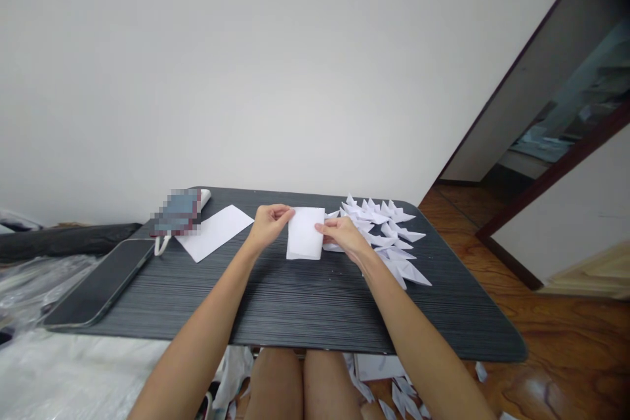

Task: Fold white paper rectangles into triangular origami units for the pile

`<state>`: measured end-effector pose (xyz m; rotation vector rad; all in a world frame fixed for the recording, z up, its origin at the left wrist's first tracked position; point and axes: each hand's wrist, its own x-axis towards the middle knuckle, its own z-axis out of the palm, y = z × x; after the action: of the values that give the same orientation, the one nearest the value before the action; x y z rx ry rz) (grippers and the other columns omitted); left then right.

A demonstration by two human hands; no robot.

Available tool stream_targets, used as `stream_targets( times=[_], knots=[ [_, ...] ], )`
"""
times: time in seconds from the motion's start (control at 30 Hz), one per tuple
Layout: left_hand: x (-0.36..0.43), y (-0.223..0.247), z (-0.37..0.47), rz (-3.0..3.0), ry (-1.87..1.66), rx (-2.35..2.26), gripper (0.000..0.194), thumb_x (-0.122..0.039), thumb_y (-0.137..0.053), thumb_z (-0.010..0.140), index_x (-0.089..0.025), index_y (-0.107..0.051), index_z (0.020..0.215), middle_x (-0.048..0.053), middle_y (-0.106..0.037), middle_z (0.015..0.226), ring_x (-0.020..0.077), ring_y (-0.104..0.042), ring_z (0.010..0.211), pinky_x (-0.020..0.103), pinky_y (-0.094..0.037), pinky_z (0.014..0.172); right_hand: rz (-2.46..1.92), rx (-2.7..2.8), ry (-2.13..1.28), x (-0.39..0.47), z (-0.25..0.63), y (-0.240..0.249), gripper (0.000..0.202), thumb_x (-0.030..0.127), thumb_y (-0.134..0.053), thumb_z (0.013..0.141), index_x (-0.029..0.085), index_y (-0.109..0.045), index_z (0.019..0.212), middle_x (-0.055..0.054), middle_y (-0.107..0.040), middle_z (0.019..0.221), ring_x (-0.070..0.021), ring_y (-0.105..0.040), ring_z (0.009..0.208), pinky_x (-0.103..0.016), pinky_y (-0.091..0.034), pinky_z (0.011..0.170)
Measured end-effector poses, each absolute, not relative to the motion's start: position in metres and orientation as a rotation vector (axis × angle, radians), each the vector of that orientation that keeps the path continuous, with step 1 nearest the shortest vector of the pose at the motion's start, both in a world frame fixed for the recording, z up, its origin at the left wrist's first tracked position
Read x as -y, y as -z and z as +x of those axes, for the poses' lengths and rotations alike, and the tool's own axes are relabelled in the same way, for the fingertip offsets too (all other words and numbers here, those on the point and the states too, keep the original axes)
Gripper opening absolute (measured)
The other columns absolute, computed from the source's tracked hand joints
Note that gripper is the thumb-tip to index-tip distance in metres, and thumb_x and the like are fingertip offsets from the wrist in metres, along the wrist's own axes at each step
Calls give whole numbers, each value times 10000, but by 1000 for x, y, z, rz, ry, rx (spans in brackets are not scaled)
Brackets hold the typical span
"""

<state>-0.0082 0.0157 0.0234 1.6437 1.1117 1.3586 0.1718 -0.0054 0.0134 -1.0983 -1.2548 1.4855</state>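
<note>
A folded piece of white paper (304,236) is held up over the middle of the dark table (315,315). My left hand (270,224) pinches its upper left corner between thumb and fingers. On the other side, my right hand (342,235) grips the right edge, thumb on the front face. Just beyond my right hand lies a cluster of folded white paper boats (394,236) with pointed ends. To the left of my left hand, flat white sheets of paper (216,233) rest on the table.
A black phone (105,282) lies at the table's left edge, beside a blurred-out item (177,211) with a white cable (162,244). A white wall (295,79) stands behind the table. Paper pieces (406,397) lie on the floor below; plastic wrapping (59,367) is at the left.
</note>
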Motion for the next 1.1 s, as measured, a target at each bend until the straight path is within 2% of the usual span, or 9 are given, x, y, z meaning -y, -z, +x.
stream_targets(
  times=[0.3, 0.4, 0.47, 0.53, 0.57, 0.63, 0.73, 0.83, 1.1],
  knots=[
    [-32, -13, -22, 1545, -1457, -1118, 288, -377, -613, 635, -99, -649, 702, 77, -658, 684, 177, -592, 627, 257, -448, 573, -1150, 1446, -1363, 13, 164, -20, 162, 284, -648, 595, 132, -616, 547, -17, -593, 488, -121, -537, 457, -251, -436, 508],
    [-28, -21, -22, 1756, -1374, -1090, 386, -395, -542, 706, -88, -612, 930, 118, -657, 855, 217, -605, 781, 327, -460, 701, -1218, 1593, -1041, 9, 168, -17, 206, 297, -570, 662, 123, -608, 560, -16, -576, 493, -124, -529, 471, -228, -394, 480],
    [-19, -29, -17, 2058, -1438, -1099, 456, -352, -518, 742, -137, -487, 1143, 133, -555, 1120, 234, -521, 1014, 391, -377, 863, -1290, 1691, -786, 7, 170, -16, 225, 289, -533, 691, 123, -608, 560, -16, -571, 501, -127, -534, 502, -211, -361, 473],
    [-6, -36, -8, 2455, -1494, -1197, 410, -276, -494, 774, -207, -452, 1177, 115, -394, 1289, 246, -336, 1196, 471, -168, 978, -1335, 1791, -599, 8, 169, -16, 229, 276, -516, 710, 129, -618, 567, -18, -574, 511, -127, -532, 527, -204, -334, 478],
    [-1, -38, -2, 2661, -1415, -1172, 346, -218, -451, 802, -243, -476, 1146, 89, -386, 1299, 234, -300, 1219, 495, -74, 986, -1341, 1845, -534, 10, 168, -16, 238, 272, -506, 722, 133, -621, 567, -19, -575, 511, -125, -525, 525, -205, -321, 478],
    [7, -37, 8, 3009, -1171, -987, 325, -116, -372, 828, -264, -514, 1080, 55, -485, 1221, 190, -345, 1196, 493, 24, 975, -1335, 1942, -439, 13, 165, -17, 262, 264, -480, 749, 140, -623, 567, -21, -572, 502, -118, -502, 503, -209, -299, 471],
    [9, -32, 15, 3172, -1027, -980, 279, -76, -335, 831, -206, -580, 864, 28, -645, 917, 166, -425, 1128, 486, 75, 952, -1304, 2029, -345, 17, 161, -17, 262, 248, -457, 774, 150, -632, 606, -19, -582, 518, -109, -488, 500, -207, -292, 478],
    [4, -31, 9, 3176, -966, -1097, 276, -103, -343, 836, -184, -575, 710, 12, -640, 711, 165, -476, 1058, 482, 35, 941, -1277, 2069, -323, 17, 161, -17, 243, 253, -466, 780, 164, -645, 644, -16, -602, 546, -106, -497, 516, -204, -302, 503],
    [-5, -39, -17, 2991, -1075, -1311, 242, -235, -412, 827, -194, -615, 702, 34, -642, 680, 200, -520, 926, 475, -84, 894, -1252, 1967, -283, 13, 173, -23, 217, 269, -475, 784, 191, -663, 709, -18, -643, 631, -118, -533, 564, -212, -340, 546]
  ],
)
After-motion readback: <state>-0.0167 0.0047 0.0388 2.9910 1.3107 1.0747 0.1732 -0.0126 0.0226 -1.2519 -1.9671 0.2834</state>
